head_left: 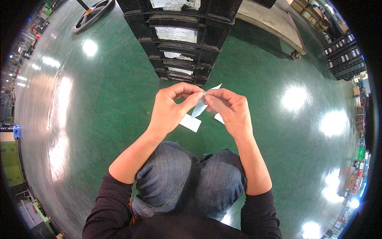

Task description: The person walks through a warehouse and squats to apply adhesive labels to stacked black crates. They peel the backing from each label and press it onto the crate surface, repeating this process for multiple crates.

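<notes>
Glossy green floor (278, 151) spreads all around, throwing back bright patches of overhead light. At 12 o'clock from the person rises a stack of black crates (181, 46) (4 white labels, some torn, show on its near face). A grey ring-shaped base (82, 26) sits at 11 o'clock, and a flat cart (274, 22) at 1 o'clock.

Above the denim-covered knees (171, 171), the left hand (167, 107) and right hand (235, 109) meet, thumb and forefinger of each pinched together on a pale blue slip (199, 108). Its 2 ends point toward 1 and 7 o'clock. Beyond its lower end, at 7 o'clock, lies a white card (191, 122); at 5 o'clock, a white piece (219, 118) is partly hidden by the right hand.
</notes>
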